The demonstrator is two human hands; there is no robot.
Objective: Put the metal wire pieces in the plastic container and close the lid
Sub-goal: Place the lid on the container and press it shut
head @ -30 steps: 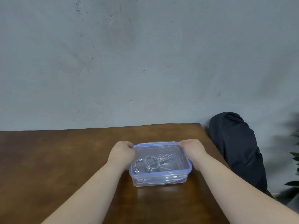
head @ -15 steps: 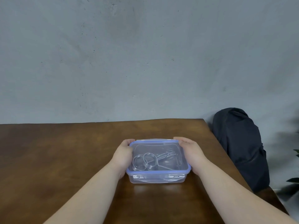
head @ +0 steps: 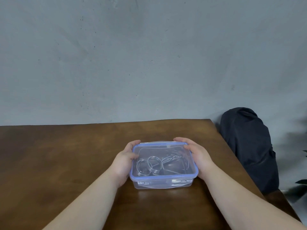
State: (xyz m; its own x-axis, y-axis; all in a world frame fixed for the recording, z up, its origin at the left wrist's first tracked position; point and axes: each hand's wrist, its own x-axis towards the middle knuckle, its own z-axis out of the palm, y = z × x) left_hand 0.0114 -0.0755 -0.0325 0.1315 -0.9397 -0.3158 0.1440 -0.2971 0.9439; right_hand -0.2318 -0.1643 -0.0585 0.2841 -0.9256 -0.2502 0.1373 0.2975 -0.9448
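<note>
Your left hand [head: 125,161] and right hand [head: 198,159] clasp opposite sides of the clear rectangular plastic container [head: 163,183] on the brown wooden table [head: 58,156]. Its blue-rimmed lid [head: 166,176] sits on top, with the silvery metal wire pieces [head: 152,165] inside.

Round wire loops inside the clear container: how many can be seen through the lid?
2. One round loop lies near the left wall of the plastic container; the other round loop overlaps it just to the right. Straighter wire pieces extend rightward; further loops may be hidden beneath.
</note>
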